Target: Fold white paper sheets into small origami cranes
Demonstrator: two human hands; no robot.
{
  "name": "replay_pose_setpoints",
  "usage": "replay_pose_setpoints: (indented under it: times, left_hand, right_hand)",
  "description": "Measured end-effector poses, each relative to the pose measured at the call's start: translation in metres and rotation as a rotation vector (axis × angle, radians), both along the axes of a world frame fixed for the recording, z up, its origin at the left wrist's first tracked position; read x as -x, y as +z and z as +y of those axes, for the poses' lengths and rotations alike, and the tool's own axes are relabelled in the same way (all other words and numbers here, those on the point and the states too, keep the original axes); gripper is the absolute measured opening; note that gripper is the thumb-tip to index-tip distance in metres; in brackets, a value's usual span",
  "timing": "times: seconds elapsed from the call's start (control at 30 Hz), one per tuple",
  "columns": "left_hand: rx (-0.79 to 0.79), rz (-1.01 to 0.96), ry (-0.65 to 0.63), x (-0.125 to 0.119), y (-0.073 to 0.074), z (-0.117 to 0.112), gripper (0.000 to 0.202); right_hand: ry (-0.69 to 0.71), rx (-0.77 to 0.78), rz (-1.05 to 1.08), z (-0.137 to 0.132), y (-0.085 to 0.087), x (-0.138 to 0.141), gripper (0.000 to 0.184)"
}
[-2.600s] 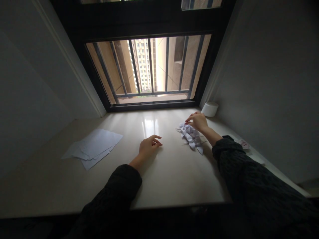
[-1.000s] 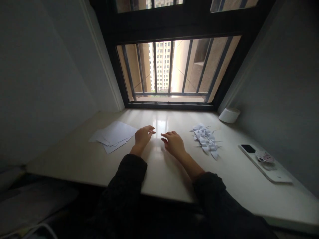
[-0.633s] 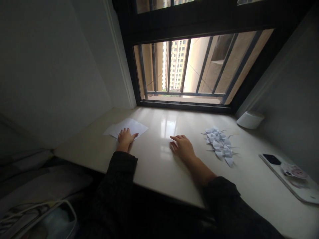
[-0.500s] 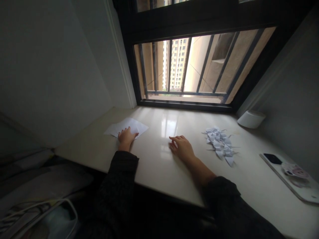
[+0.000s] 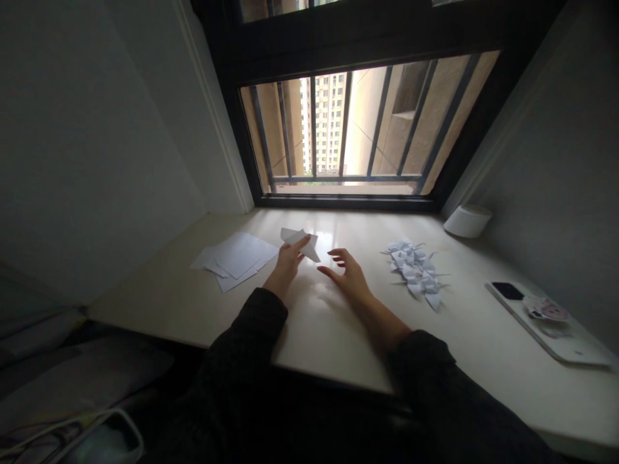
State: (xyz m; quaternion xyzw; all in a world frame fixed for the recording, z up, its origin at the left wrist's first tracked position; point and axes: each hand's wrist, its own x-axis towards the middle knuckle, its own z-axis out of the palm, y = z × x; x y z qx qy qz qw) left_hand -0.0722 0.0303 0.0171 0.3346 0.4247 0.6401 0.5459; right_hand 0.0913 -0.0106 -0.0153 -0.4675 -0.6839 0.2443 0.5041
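My left hand (image 5: 287, 264) pinches a pointed piece of folded white paper (image 5: 302, 243) between thumb and fingers, just above the sill. Beside it, a loose stack of white paper sheets (image 5: 236, 258) lies to the left. My right hand (image 5: 348, 274) hovers near the held paper, its fingers curled apart and holding nothing. Further right lies a heap of small folded white paper shapes (image 5: 413, 270), not touched by either hand.
The cream stone window sill (image 5: 329, 328) runs between grey side walls under a dark barred window (image 5: 338, 129). A white cylindrical cup (image 5: 467, 221) stands in the far right corner. A white phone with a round sticker (image 5: 544, 319) lies at right.
My left hand has lifted off the paper stack with a folded piece in its fingers. My right hand has moved slightly toward it, and the view has shifted a little.
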Motion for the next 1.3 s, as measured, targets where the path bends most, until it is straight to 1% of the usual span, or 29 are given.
replay_pose_setpoints:
  times: [0.03, 0.07, 0.13, 0.23, 0.3, 0.47, 0.6, 0.7, 0.93, 1.07, 1.23, 1.3]
  left_hand:
    - [0.027, -0.084, -0.053, -0.014, -0.003, 0.000, 0.043]
    - [0.050, -0.146, -0.071, -0.025, -0.006, -0.001, 0.041]
    - [0.055, -0.166, -0.089, -0.038, -0.012, -0.004, 0.038]
    - [0.040, -0.212, -0.120, -0.043, -0.016, -0.008, 0.035]
    - [0.043, -0.219, -0.130, -0.045, -0.016, -0.010, 0.035]
    - [0.022, -0.183, -0.153, -0.050, -0.018, -0.011, 0.042]
    - [-0.012, -0.143, -0.190, -0.045, -0.020, -0.010, 0.051]
    - [0.020, -0.065, -0.184, -0.037, -0.021, -0.008, 0.057]
    - [0.028, 0.075, -0.183, -0.021, -0.014, -0.004, 0.052]
    - [0.056, 0.066, -0.135, -0.018, -0.015, -0.001, 0.049]
    - [0.027, -0.016, -0.112, -0.015, -0.016, 0.003, 0.052]
    - [0.046, 0.016, -0.097, -0.016, -0.016, 0.003, 0.053]
  right_hand:
    - [0.010, 0.022, 0.066, 0.001, 0.001, 0.000, 0.050]
    - [0.014, 0.045, 0.120, 0.002, 0.002, 0.000, 0.050]
    - [0.007, 0.100, 0.198, 0.003, 0.004, -0.001, 0.048]
    - [-0.025, 0.202, 0.263, 0.005, 0.005, -0.003, 0.041]
    - [-0.057, 0.237, 0.295, 0.006, 0.004, -0.005, 0.041]
    - [-0.070, 0.332, 0.425, 0.012, -0.001, -0.011, 0.042]
    - [-0.057, 0.320, 0.548, 0.019, -0.004, -0.017, 0.039]
    - [-0.065, 0.309, 0.565, 0.022, -0.003, -0.020, 0.039]
    - [-0.102, 0.311, 0.604, 0.017, 0.002, -0.014, 0.038]
    - [-0.110, 0.322, 0.629, 0.020, 0.004, -0.009, 0.037]
    - [-0.080, 0.304, 0.635, 0.027, 0.006, -0.005, 0.035]
    - [-0.067, 0.307, 0.651, 0.029, 0.005, -0.005, 0.037]
